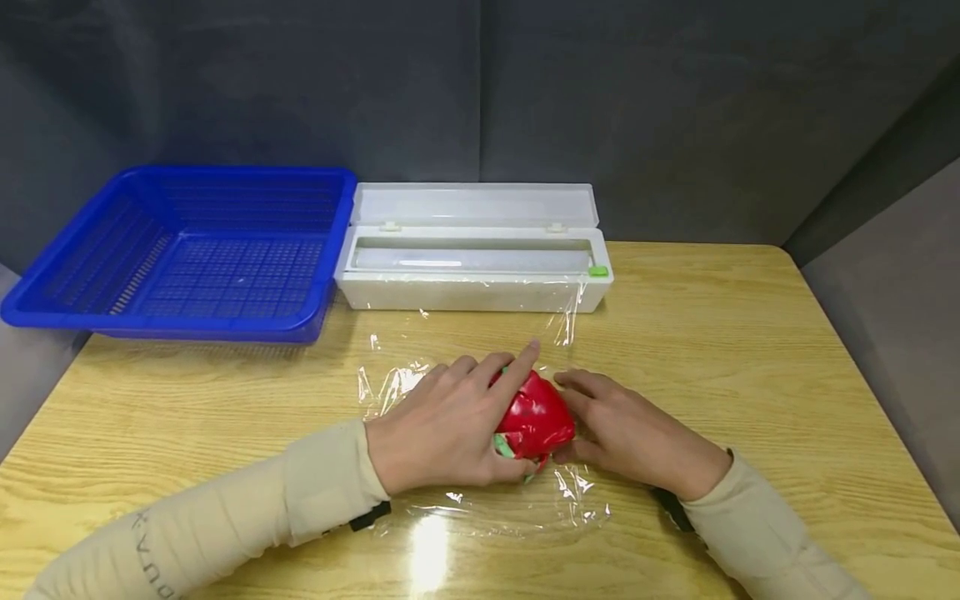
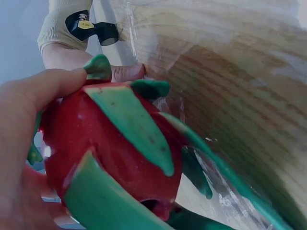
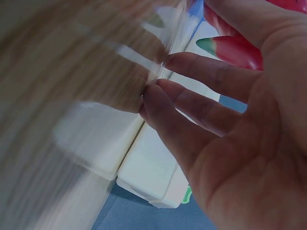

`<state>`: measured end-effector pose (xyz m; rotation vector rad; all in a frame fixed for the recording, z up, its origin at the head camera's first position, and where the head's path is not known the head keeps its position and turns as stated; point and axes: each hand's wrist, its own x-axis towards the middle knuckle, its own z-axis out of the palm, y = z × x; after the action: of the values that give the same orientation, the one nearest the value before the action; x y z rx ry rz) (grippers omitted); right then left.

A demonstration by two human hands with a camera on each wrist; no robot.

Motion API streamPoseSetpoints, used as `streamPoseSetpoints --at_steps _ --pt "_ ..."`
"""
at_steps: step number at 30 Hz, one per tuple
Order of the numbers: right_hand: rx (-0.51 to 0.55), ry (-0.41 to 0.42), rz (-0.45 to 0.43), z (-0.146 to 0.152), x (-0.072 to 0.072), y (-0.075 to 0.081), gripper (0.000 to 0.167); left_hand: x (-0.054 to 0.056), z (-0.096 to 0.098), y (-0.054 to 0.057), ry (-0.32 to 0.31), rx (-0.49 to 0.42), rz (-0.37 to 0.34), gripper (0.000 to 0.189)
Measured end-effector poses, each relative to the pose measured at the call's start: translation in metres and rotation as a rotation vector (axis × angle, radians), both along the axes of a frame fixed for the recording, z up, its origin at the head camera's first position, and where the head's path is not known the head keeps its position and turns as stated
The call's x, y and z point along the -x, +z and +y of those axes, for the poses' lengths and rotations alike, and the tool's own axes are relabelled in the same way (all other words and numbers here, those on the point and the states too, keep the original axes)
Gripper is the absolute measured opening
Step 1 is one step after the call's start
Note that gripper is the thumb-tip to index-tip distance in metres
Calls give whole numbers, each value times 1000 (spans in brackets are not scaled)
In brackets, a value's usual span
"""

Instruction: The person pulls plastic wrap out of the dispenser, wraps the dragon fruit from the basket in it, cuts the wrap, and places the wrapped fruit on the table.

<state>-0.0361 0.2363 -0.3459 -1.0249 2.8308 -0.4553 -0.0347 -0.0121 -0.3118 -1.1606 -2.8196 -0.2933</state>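
Note:
A red dragon fruit [image 1: 537,417] with green scales lies on a sheet of clear cling film [image 1: 495,508] spread over the table. My left hand [image 1: 450,425] grips it from the left, thumb on the near side and fingers over the far side. In the left wrist view the dragon fruit [image 2: 110,139] fills the space beside the left thumb and fingers. My right hand [image 1: 622,425] is at the fruit's right side, fingers slightly bent. The right wrist view has the right hand [image 3: 225,105] with its fingertips down at the film and table surface, the fruit behind.
Behind the hands stands a white cling film dispenser [image 1: 480,293] with its lid raised and a roll inside. Film runs from its front edge towards the fruit. A blue plastic basket [image 1: 330,250] sits at the back left of the wooden table [image 1: 750,350], against a dark curtain.

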Motion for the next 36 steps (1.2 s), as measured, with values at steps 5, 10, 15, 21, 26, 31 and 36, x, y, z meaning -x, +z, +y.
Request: streamPoseSetpoints --at_steps 5,10,15,21,26,31,36 --pt "-7 -9 -12 -1 1 -1 66 2 1 -1 3 -5 6 106" --pt "-1 -9 -42 -1 1 -1 66 2 1 -1 -4 13 -2 100" --pt "1 -14 -26 -1 1 -1 68 0 3 -2 -14 25 11 96" --pt "-25 5 20 1 0 -1 57 -7 3 -5 -23 71 70 94" --pt "-35 14 21 1 0 1 53 -10 1 -5 -23 85 93 95" --pt "-37 13 2 1 1 2 54 -12 -2 -4 -34 71 80 97" --pt "-30 15 -8 1 1 3 58 -13 -3 -4 -38 71 73 96"
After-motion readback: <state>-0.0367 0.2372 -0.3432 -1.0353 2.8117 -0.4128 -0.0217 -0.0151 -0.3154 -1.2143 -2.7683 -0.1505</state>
